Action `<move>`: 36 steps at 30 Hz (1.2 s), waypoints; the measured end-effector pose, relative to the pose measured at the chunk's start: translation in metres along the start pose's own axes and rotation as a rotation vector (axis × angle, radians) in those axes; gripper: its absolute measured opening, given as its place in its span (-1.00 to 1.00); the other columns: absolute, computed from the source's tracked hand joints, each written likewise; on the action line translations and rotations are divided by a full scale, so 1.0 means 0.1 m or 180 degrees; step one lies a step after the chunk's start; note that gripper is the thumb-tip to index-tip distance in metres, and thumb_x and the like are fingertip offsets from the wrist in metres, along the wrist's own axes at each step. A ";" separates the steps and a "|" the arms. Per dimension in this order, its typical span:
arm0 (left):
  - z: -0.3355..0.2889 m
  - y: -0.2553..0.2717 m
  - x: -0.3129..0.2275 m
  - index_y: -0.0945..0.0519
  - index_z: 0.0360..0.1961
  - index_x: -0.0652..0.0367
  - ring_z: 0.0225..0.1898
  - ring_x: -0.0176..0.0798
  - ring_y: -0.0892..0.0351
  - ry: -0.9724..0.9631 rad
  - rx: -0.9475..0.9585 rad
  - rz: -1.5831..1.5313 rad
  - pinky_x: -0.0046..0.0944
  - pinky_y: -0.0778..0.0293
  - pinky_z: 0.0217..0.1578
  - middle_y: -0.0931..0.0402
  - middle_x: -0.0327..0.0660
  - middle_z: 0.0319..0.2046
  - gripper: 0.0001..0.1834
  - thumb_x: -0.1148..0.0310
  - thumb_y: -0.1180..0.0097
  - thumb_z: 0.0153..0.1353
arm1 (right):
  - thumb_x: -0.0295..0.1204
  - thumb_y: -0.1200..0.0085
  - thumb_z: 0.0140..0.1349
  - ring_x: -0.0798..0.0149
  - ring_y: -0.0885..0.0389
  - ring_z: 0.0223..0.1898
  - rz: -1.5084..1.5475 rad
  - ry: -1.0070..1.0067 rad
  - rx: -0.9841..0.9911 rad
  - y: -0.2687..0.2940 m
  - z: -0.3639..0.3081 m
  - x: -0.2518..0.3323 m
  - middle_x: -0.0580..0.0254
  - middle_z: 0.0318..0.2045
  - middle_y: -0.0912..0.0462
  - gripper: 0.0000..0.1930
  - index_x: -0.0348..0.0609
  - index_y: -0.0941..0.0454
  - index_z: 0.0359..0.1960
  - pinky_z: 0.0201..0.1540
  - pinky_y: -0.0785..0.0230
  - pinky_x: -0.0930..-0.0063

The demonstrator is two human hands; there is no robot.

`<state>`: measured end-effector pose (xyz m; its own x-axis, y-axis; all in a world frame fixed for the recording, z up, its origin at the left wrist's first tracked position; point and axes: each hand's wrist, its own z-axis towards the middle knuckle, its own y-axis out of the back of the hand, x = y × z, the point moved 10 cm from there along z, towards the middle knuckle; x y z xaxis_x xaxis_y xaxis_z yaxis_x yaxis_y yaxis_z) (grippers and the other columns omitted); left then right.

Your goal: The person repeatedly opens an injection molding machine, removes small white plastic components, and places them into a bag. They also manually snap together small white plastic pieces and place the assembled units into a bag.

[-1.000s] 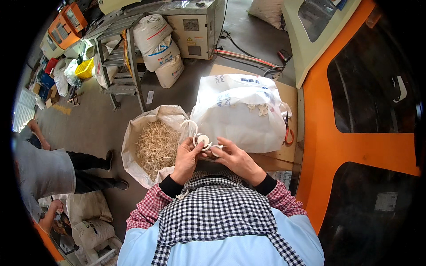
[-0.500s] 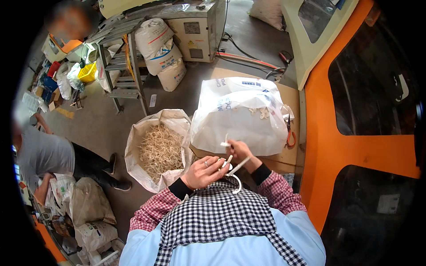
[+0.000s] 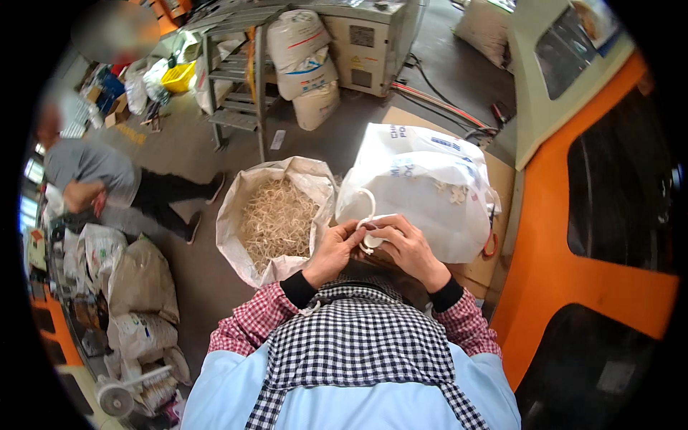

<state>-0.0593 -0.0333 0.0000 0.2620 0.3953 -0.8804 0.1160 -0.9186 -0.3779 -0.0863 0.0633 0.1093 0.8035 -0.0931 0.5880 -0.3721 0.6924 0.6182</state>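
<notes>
Close together in front of my chest, both hands grip a white plastic part with a curved hook (image 3: 372, 203). My left hand (image 3: 332, 252) pinches it from the left, fingers closed. My right hand (image 3: 410, 248) closes on it from the right, with fingertips over its middle. White round and rod-like bits show between the fingers; whether they are one piece I cannot tell. Just beyond my hands lies a large translucent white plastic bag (image 3: 423, 222) with small white pieces (image 3: 453, 190) inside. On the left stands an open woven sack (image 3: 233, 204) full of thin, pale plastic scraps (image 3: 279, 218).
Orange-handled scissors (image 3: 491, 242) lie at the bag's right edge on cardboard (image 3: 502, 175). An orange machine (image 3: 573, 258) rises along my right. Farther off are a metal step stand (image 3: 240, 118), stacked full sacks (image 3: 304, 64) and a person (image 3: 107, 175) at left.
My two hands have come together around the white part, and its hook now points up instead of down. The view has shifted; the person at left has changed posture.
</notes>
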 end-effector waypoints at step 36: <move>-0.92 0.14 -0.46 -0.46 -0.16 0.29 -0.38 -0.11 -0.45 -0.3244 0.0087 0.3347 -0.23 -0.42 -0.40 -0.44 -0.10 -0.33 -0.62 0.53 -0.05 -0.11 | -0.37 0.05 0.23 0.44 -0.53 -0.48 0.3850 -0.3634 0.1113 -1.58 -0.73 -0.69 0.29 -0.45 -0.57 -0.76 -0.35 -0.51 -0.32 -0.47 -0.35 0.62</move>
<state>0.0186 -0.0645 0.0615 -0.5649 -0.6054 -0.5606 0.2826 -0.7803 0.5579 -0.0491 0.0128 -0.0677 -0.6558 -0.2066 0.7261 -0.6781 0.5840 -0.4463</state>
